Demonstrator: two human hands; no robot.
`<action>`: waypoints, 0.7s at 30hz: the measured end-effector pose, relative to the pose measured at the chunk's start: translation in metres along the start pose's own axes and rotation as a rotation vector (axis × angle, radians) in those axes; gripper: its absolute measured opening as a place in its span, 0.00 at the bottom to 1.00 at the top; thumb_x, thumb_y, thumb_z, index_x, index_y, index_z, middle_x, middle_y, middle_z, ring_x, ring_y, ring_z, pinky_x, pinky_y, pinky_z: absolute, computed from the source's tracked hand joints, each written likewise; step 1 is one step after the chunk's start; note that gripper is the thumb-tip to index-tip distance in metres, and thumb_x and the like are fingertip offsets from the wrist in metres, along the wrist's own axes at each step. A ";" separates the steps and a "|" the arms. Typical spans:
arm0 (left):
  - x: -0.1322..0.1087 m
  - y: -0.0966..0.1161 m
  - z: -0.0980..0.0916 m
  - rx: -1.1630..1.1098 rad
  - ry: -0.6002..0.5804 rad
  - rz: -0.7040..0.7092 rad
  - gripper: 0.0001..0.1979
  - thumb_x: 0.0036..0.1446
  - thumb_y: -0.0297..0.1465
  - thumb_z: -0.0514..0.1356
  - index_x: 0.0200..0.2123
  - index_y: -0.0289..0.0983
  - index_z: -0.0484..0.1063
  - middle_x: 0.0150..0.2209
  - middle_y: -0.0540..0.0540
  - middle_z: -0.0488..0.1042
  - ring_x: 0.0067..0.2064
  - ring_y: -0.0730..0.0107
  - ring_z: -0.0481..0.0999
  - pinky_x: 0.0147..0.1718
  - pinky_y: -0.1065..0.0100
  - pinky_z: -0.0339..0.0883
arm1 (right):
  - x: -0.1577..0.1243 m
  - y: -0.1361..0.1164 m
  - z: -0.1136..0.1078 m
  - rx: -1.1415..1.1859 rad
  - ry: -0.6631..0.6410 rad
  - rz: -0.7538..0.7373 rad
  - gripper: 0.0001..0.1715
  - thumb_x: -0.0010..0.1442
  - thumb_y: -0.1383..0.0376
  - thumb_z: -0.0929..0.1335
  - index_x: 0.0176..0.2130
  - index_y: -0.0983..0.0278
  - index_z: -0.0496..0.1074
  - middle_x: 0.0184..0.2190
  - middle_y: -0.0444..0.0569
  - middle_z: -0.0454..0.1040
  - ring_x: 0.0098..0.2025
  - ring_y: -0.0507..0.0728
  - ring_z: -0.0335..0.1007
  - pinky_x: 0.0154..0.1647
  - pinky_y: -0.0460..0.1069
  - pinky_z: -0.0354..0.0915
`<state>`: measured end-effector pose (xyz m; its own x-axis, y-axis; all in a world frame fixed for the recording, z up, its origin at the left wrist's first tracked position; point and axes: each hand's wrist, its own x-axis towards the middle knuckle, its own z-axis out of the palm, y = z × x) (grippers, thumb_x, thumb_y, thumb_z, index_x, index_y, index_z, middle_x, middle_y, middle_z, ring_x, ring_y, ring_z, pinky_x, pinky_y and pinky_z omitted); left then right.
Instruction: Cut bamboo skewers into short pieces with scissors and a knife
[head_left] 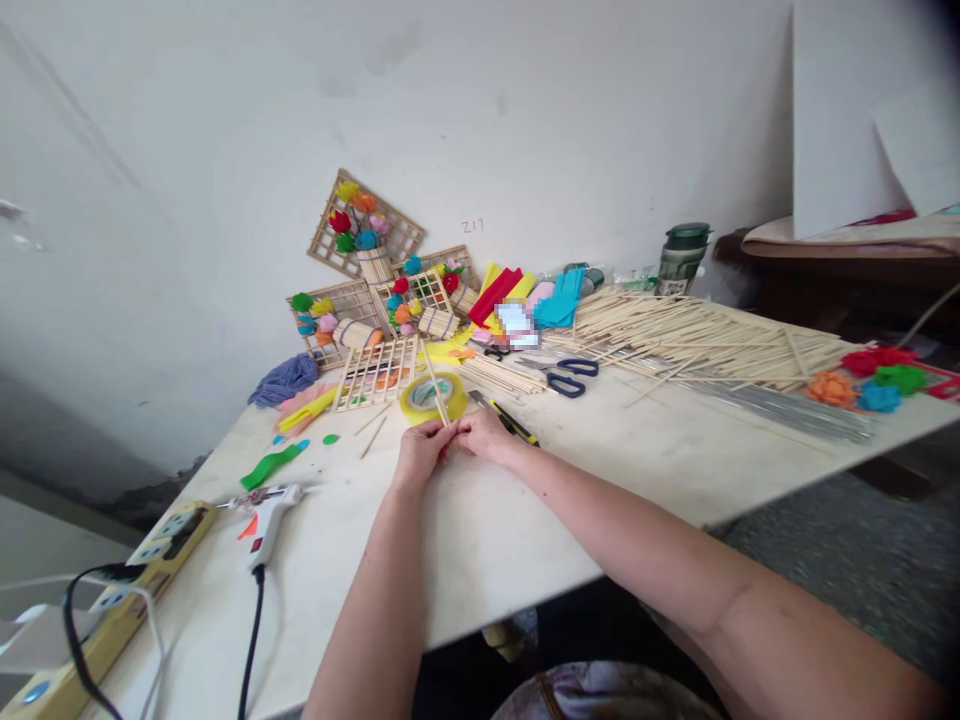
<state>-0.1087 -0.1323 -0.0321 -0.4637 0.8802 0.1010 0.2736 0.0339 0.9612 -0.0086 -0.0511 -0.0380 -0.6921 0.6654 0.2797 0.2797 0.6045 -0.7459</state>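
Thin wooden sticks (435, 386) rise at a tilt from between my hands, their upper ends leaning away from me; how many there are is hard to see. My left hand (421, 450) is closed around their lower part. Pressed against it, my right hand (484, 437) pinches the same sticks near their lower ends, which the fingers hide. Just behind the hands lies a roll of yellow tape (410, 402). A yellow-and-black utility knife (525, 430) rests beside my right hand, and scissors with dark blue handles (566, 386) lie farther right.
Bamboo lattice panels with paper flowers (365, 222) lean on the wall. A pile of wooden sticks (697, 330) covers the back right, near a green bottle (682, 258). A white glue gun (271, 525) and a power strip (124, 610) lie at left, their cords trailing forward.
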 end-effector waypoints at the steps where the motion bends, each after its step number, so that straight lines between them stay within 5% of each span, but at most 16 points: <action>1: 0.000 -0.001 0.000 -0.005 -0.012 -0.003 0.17 0.41 0.44 0.62 0.18 0.34 0.67 0.11 0.54 0.60 0.14 0.81 0.56 0.14 0.75 0.47 | 0.000 -0.001 0.000 -0.024 -0.009 0.001 0.07 0.46 0.67 0.67 0.20 0.66 0.75 0.12 0.41 0.64 0.19 0.48 0.56 0.20 0.44 0.51; 15: -0.001 -0.005 -0.001 0.019 -0.031 -0.017 0.19 0.41 0.46 0.61 0.16 0.34 0.67 0.10 0.54 0.59 0.12 0.81 0.54 0.12 0.75 0.44 | -0.002 0.002 0.000 -0.057 -0.112 -0.065 0.08 0.45 0.68 0.67 0.26 0.64 0.77 0.22 0.45 0.74 0.25 0.50 0.64 0.25 0.44 0.55; 21: -0.003 0.001 -0.001 0.088 0.002 0.080 0.19 0.45 0.44 0.59 0.14 0.34 0.65 0.11 0.54 0.59 0.14 0.81 0.55 0.15 0.75 0.47 | -0.003 -0.003 -0.002 -0.166 -0.071 -0.076 0.10 0.48 0.66 0.65 0.22 0.66 0.75 0.19 0.48 0.72 0.22 0.51 0.62 0.23 0.45 0.52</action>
<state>-0.1077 -0.1357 -0.0308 -0.4386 0.8810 0.1773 0.3831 0.0048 0.9237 -0.0056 -0.0542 -0.0352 -0.7590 0.5861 0.2836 0.3265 0.7195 -0.6130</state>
